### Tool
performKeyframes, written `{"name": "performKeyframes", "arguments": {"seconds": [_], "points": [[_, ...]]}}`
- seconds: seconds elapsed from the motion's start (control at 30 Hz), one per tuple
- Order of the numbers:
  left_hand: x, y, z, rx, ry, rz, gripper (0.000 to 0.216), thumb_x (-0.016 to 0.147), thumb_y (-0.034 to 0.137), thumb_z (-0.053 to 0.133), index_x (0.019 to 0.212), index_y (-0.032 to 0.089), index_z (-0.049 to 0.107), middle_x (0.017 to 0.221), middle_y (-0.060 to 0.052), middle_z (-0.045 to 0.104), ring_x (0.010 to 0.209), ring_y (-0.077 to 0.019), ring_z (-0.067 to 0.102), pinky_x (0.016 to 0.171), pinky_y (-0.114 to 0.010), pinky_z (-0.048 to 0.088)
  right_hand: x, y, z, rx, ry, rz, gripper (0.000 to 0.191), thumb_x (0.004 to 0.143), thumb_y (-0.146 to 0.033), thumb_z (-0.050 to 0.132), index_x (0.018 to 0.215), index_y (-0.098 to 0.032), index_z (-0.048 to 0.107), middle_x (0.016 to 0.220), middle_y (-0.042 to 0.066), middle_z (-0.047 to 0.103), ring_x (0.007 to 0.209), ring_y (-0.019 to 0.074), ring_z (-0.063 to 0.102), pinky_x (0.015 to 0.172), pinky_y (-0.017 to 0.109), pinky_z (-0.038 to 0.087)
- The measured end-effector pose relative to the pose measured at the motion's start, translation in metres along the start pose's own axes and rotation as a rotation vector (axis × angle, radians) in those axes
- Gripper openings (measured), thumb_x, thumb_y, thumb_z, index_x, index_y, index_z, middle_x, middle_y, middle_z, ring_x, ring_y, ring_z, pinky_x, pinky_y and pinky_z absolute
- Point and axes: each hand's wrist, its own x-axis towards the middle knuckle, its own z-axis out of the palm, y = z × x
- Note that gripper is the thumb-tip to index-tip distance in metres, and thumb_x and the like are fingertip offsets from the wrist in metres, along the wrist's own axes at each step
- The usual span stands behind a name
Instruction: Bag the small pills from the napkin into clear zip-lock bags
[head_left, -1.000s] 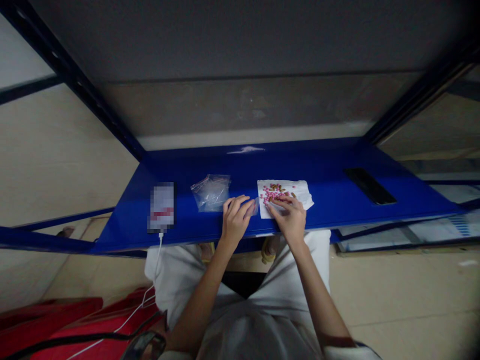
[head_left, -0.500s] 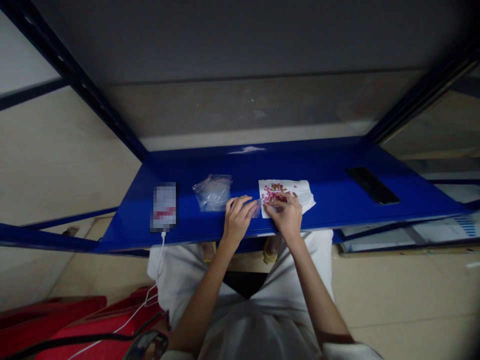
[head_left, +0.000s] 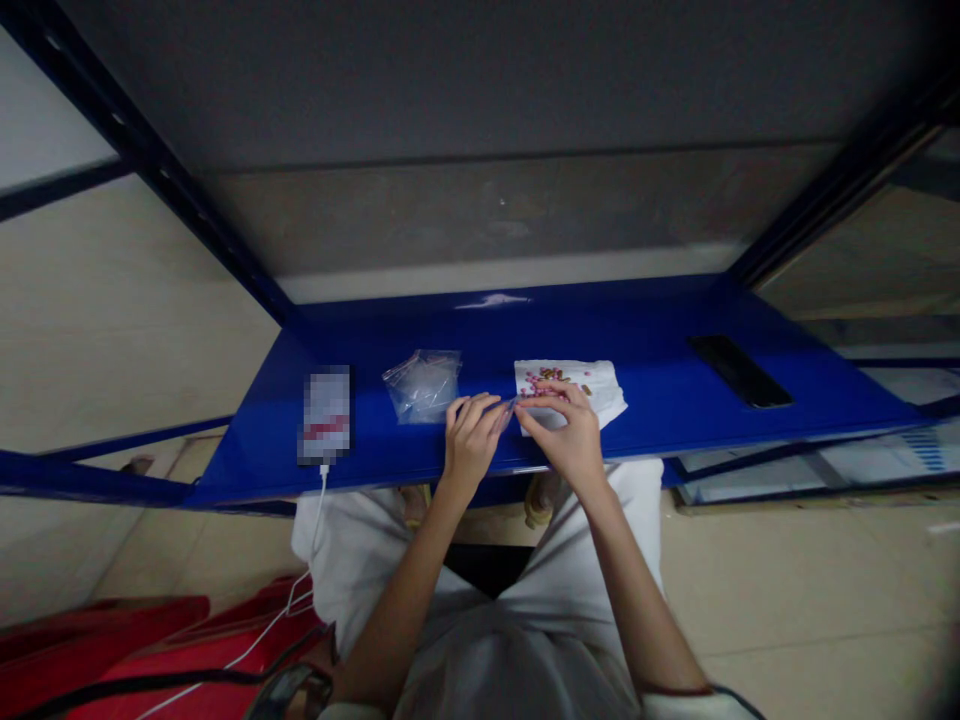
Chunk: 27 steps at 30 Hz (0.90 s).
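Note:
My left hand (head_left: 471, 435) is closed on a small clear plastic bag (head_left: 511, 408), most of it hidden by the fingers. The thumb and forefinger of my right hand (head_left: 568, 430) meet in a pinch right at the bag's edge; what is between them is too small to make out. Under and beyond that hand lies a white sheet of paper (head_left: 609, 392) bearing a loose pile of pink pills (head_left: 532, 383) and some brown capsules (head_left: 551, 374). Left of my hands rests a stack of clear zip bags (head_left: 426, 388).
A phone (head_left: 327, 415) with a white charging cable (head_left: 318, 515) lies on the left of the blue shelf (head_left: 660, 330). On the right is a black phone-like slab (head_left: 740, 371). Blue uprights frame both sides, and red plastic items (head_left: 172, 650) stand low at left.
My right hand has moved left from the pills to the edge of the small bag, its fingertips now meeting there. My left hand stays almost in place with the bag.

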Motion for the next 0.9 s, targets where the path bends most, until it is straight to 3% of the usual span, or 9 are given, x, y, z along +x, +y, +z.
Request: {"name": "performKeyframes", "arguments": {"seconds": [0.13, 0.33, 0.6, 0.8, 0.9], "points": [[-0.001, 0.0, 0.0, -0.019, 0.021, -0.006, 0.008, 0.086, 0.016, 0.055, 0.084, 0.02, 0.062, 0.092, -0.003, 0.07, 0.094, -0.0176, 0.064, 0.088, -0.037, 0.039, 0.0, -0.004, -0.007, 0.055, -0.067, -0.008, 0.008, 0.074, -0.031, 0.069, 0.078, -0.025, 0.073, 0.099, 0.006, 0.063, 0.096, 0.0226, 0.058, 0.086, 0.04, 0.045], [-0.001, 0.001, 0.0, 0.004, 0.041, 0.004, 0.011, 0.086, 0.018, 0.055, 0.076, 0.019, 0.06, 0.09, -0.004, 0.069, 0.093, -0.0178, 0.064, 0.088, -0.037, 0.04, -0.004, -0.001, -0.005, -0.107, -0.121, -0.034, 0.007, 0.072, -0.032, 0.072, 0.076, -0.026, 0.074, 0.1, 0.006, 0.064, 0.096, 0.0254, 0.057, 0.088, 0.044, 0.042], [-0.002, 0.002, -0.003, 0.025, 0.035, 0.062, 0.014, 0.086, 0.014, 0.054, 0.098, 0.019, 0.062, 0.096, -0.005, 0.071, 0.095, -0.0185, 0.064, 0.089, -0.036, 0.039, -0.008, -0.003, 0.01, -0.106, -0.112, 0.003, 0.012, 0.078, -0.024, 0.064, 0.069, -0.023, 0.073, 0.101, 0.008, 0.065, 0.094, 0.0255, 0.057, 0.088, 0.044, 0.043], [-0.003, 0.001, -0.002, 0.009, -0.003, 0.064, 0.024, 0.089, 0.016, 0.05, 0.11, 0.02, 0.06, 0.102, -0.006, 0.07, 0.099, -0.0186, 0.063, 0.091, -0.036, 0.039, -0.012, -0.001, 0.02, 0.149, -0.272, -0.023, 0.019, 0.083, -0.022, 0.054, 0.079, -0.023, 0.073, 0.117, 0.008, 0.061, 0.108, 0.023, 0.055, 0.094, 0.042, 0.042], [-0.001, 0.001, -0.002, 0.038, 0.027, 0.008, 0.021, 0.088, 0.017, 0.052, 0.106, 0.02, 0.062, 0.099, -0.005, 0.071, 0.097, -0.0189, 0.064, 0.09, -0.037, 0.039, -0.009, 0.013, 0.016, 0.192, -0.155, 0.051, 0.017, 0.082, -0.032, 0.059, 0.084, -0.024, 0.073, 0.116, 0.009, 0.061, 0.105, 0.0222, 0.057, 0.093, 0.041, 0.043]]}}
